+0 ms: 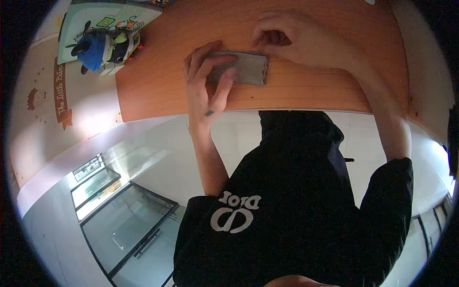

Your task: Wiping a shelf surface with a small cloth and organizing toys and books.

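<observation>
A small grey folded cloth [250, 68] lies flat on the orange-brown wood-grain tabletop [157, 82], a rough edge showing on its right side. My left hand [207, 77] grips its left end, with the fingers over the far edge and top and the thumb along the near side; part of the cloth is hidden beneath them. Just beyond the cloth's far right corner hovers my right hand [287, 39], blurred, its fingers curled towards the thumb. Whether anything thin is pinched there I cannot make out.
At the far left, a plush figure in a blue knitted hat [94, 52] stands before a pale green printed board [80, 21]. Beside it, a cream printed panel [39, 82] bears writing. The table's front edge [244, 110] runs close to my body. A glass door [125, 222] shows behind, lower left.
</observation>
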`<state>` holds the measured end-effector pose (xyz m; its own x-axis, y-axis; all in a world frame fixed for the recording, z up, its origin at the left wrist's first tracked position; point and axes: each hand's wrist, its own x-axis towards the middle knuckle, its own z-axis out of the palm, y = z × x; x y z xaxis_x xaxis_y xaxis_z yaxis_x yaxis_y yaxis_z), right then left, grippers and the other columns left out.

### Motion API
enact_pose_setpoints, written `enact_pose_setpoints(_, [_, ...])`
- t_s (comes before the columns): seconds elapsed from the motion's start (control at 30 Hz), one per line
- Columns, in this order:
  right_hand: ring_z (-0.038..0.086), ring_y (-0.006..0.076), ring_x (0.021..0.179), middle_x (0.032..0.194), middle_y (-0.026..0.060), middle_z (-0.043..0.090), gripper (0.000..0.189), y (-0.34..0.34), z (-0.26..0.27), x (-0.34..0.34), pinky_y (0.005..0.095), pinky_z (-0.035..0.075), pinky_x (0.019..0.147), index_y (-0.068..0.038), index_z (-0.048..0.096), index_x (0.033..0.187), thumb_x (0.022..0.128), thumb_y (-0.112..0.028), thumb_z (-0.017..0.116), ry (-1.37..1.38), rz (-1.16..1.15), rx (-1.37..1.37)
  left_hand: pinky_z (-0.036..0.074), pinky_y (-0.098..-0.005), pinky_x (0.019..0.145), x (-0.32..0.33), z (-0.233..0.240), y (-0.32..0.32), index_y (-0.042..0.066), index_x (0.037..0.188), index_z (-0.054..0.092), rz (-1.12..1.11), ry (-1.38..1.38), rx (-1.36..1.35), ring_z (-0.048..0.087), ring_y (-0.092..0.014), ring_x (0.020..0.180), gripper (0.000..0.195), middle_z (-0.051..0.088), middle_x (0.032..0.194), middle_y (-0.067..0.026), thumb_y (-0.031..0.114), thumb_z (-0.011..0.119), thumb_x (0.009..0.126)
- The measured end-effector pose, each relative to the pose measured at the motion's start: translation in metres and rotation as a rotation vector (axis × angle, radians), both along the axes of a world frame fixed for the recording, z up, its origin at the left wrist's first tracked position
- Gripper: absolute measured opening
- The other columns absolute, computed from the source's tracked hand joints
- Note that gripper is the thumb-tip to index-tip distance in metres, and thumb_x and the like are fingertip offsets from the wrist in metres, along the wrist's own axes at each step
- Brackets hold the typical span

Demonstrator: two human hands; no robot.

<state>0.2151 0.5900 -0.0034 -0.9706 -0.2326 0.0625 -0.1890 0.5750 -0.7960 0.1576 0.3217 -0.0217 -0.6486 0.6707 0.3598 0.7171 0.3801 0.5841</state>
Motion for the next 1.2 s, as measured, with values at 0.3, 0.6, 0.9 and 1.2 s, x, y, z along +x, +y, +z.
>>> enact_pose_setpoints(0.3, [0.068,0.0199,0.086,0.103,0.0059,0.07,0.015,-0.003,-0.011,0.003,0.0335,0.055,0.081,-0.004,0.075,0.106,0.092,-0.005,0.081,0.074,-0.008,-0.098,0.042,-0.0416,0.11,0.003,0.003,0.004,0.009,0.107,0.078,0.017,0.03,-0.007,0.055,-0.032,0.127,0.025,0.068,0.139,-0.0103,0.017,0.084,0.084])
enact_pose_setpoints(0.6, [0.064,0.0296,0.09,0.104,0.0141,0.069,0.015,0.006,-0.023,-0.009,0.0382,0.051,0.08,0.0,0.071,0.109,0.096,-0.007,0.07,0.106,0.097,-0.18,0.042,-0.0411,0.11,0.002,0.0,0.003,0.009,0.107,0.08,0.03,-0.017,0.028,0.056,-0.031,0.127,0.022,0.069,0.139,-0.01,0.017,0.082,0.086])
enact_pose_setpoints(0.9, [0.063,0.0301,0.089,0.104,0.0145,0.069,0.014,0.009,-0.028,-0.012,0.0382,0.051,0.081,0.0,0.07,0.109,0.097,-0.007,0.07,0.134,0.131,-0.179,0.042,-0.041,0.11,0.004,0.003,0.004,0.01,0.106,0.08,0.043,-0.023,0.018,0.056,-0.031,0.128,0.02,0.069,0.139,-0.0106,0.017,0.08,0.088])
enact_pose_setpoints(1.2, [0.062,0.0302,0.091,0.102,0.0148,0.068,0.013,0.004,-0.021,-0.005,0.0385,0.05,0.083,0.0,0.068,0.106,0.097,-0.009,0.073,0.141,0.026,-0.097,0.042,-0.0402,0.11,0.002,-0.001,0.002,0.01,0.106,0.081,0.036,-0.008,0.028,0.057,-0.03,0.126,0.018,0.071,0.137,-0.0103,0.016,0.079,0.089])
